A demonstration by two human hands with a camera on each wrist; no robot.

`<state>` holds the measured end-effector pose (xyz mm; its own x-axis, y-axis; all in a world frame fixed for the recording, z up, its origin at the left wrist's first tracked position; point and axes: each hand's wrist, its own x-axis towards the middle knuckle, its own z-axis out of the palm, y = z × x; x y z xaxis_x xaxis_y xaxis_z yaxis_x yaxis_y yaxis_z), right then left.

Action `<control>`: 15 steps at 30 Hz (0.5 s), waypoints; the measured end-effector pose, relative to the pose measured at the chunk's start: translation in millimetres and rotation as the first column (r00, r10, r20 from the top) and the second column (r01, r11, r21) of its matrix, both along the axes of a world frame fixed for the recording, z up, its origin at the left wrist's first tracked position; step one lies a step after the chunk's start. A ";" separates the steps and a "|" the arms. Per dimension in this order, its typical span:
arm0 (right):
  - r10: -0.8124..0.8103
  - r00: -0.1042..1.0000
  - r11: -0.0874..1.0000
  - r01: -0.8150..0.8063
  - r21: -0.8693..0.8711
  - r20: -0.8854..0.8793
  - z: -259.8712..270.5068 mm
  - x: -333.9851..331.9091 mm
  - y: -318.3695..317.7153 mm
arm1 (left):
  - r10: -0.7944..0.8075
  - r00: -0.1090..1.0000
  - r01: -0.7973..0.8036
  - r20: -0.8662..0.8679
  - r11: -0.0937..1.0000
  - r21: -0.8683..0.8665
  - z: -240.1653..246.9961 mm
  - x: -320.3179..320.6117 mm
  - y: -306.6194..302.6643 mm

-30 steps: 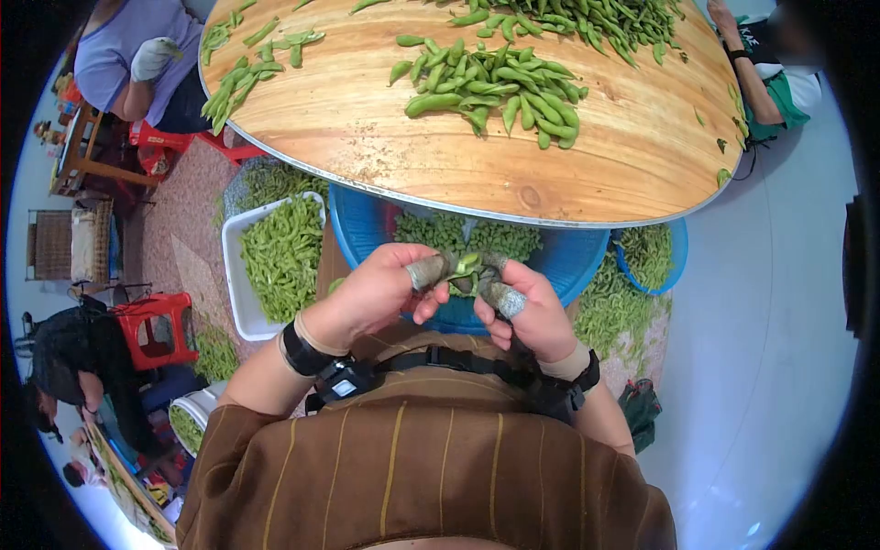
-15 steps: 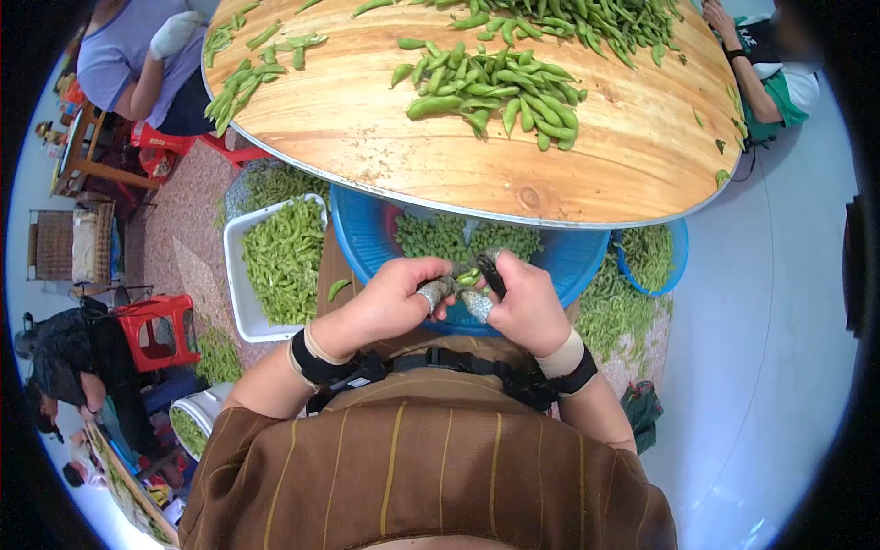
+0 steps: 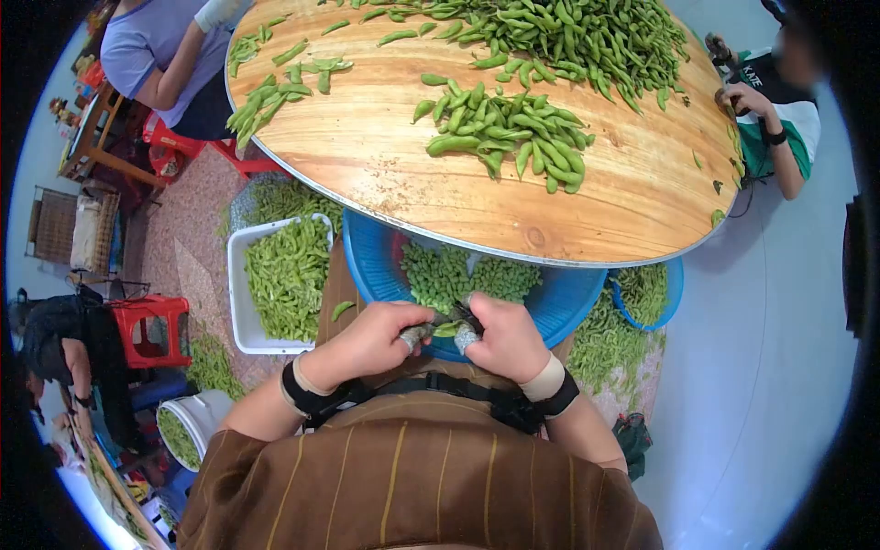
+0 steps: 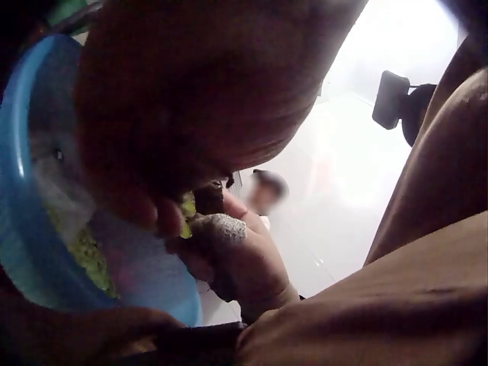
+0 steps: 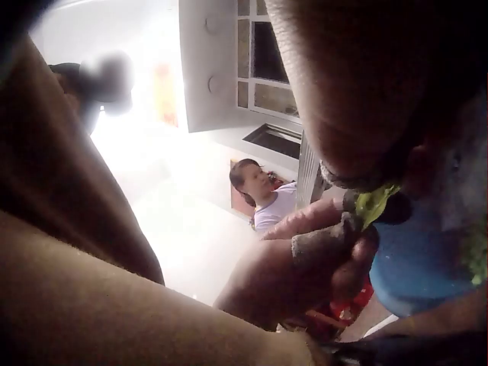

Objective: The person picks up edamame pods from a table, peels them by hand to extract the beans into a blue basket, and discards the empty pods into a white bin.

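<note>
Splitting, seemingly: slender green bean pod (image 3: 447,329) is pinched by grey-wrapped left hand (image 3: 374,335) and grey-wrapped right hand (image 3: 500,335) (digits closed, pod exposed between), above near edge of round blue plastic basin (image 3: 367,266); seam best pressed farther inside rim.

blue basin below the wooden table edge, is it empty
No, the head view shows loose green beans piled inside the blue basin.

Wood tbl (image 3: 348,156) w/ lg pod pile (image 3: 582,44) far side, sm pile (image 3: 509,130) mid, loose pods (image 3: 264,108) L.
</note>
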<state>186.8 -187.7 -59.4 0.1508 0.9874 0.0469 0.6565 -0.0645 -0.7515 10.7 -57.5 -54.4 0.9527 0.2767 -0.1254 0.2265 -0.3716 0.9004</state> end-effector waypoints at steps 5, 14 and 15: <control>-0.101 0.993 0.995 0.101 0.004 0.060 2.6 3.9 1.9 | 0.277 0.908 -0.373 -0.315 0.876 -0.305 1.7 -42.3 18.4; -0.060 0.994 0.998 0.062 -0.022 0.092 -9.0 5.1 2.6 | 0.581 0.717 -0.229 -0.384 0.717 0.658 -120.9 -138.5 61.3; -0.058 0.994 0.998 0.060 -0.022 0.093 -10.1 5.1 1.6 | 0.707 0.545 -0.086 -0.451 0.582 0.808 -123.4 -142.9 66.0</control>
<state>191.9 -186.2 -69.4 0.2047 0.9781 0.0388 0.7175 -0.1230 -0.6856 -132.2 8.4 -177.9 0.3904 0.8850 -0.2537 0.9065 -0.4176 -0.0620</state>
